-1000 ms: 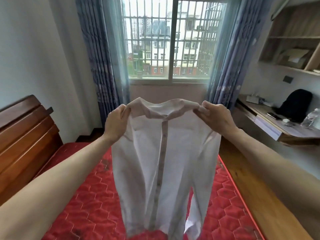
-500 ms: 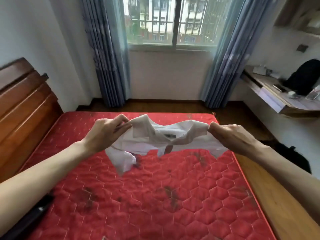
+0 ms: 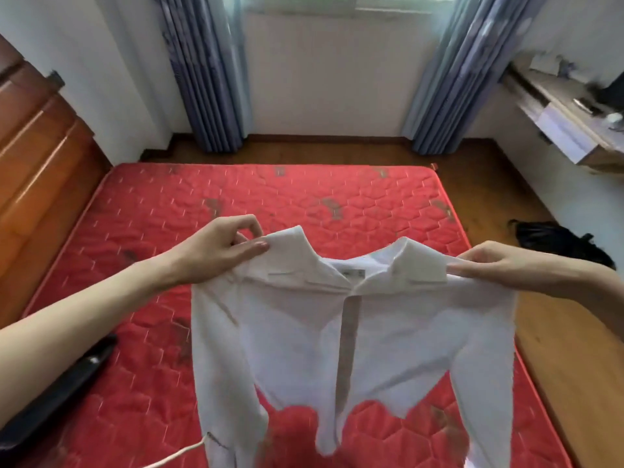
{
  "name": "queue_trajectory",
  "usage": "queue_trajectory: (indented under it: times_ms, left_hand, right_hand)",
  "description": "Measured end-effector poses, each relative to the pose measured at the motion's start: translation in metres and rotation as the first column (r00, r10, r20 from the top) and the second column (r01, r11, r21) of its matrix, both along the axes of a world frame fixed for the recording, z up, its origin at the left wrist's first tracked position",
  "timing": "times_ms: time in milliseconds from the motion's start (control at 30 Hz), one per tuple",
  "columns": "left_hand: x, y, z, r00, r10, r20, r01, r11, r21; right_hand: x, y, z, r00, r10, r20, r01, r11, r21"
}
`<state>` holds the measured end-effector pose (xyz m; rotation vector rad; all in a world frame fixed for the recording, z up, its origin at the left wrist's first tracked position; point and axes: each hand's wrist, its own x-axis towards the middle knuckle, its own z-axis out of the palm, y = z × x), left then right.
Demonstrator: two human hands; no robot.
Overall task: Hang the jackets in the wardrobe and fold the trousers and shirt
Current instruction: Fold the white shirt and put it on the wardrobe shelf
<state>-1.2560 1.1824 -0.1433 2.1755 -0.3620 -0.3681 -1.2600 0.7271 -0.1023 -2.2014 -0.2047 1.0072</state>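
Observation:
A white button-up shirt [image 3: 337,332] hangs spread out over the red quilted mattress [image 3: 270,197], collar up and front placket toward me. My left hand [image 3: 219,251] pinches its left shoulder beside the collar. My right hand [image 3: 499,268] pinches the right shoulder. Both sleeves dangle at the sides, and the shirt tail reaches down near the bottom of the view. Whether the hem touches the mattress I cannot tell.
A wooden headboard [image 3: 37,163] stands on the left. A dark garment [image 3: 57,393] lies on the mattress at lower left, with a white cord [image 3: 182,456] near it. Wooden floor [image 3: 567,366] runs along the right, with a black item [image 3: 557,241] on it. A desk [image 3: 567,123] and blue curtains [image 3: 209,79] stand beyond.
The shirt came down from in front of the window to low over the mattress and spread wider. My view tipped down toward the bed, and both hands kept their hold on the shoulders.

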Motion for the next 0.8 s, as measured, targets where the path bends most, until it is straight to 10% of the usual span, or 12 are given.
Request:
queue_trajectory:
  times_ms: [267,533,800]
  left_hand:
    - [0.061,0.002,-0.201,0.971,0.227,0.081,-0.225,0.974,-0.026]
    - [0.128,-0.003,-0.480,0.917,0.398,0.019,-0.396,0.906,0.149]
    - [0.182,-0.028,-0.596,0.925,0.304,0.229,-0.372,0.851,0.372]
  right_hand:
    - [0.074,0.010,-0.203,0.949,-0.193,0.250,0.165,0.978,0.129]
    - [0.150,0.025,-0.487,0.864,0.053,0.500,0.129,0.938,-0.323]
    - [0.208,0.036,-0.630,0.854,-0.059,0.517,0.282,0.888,-0.364]
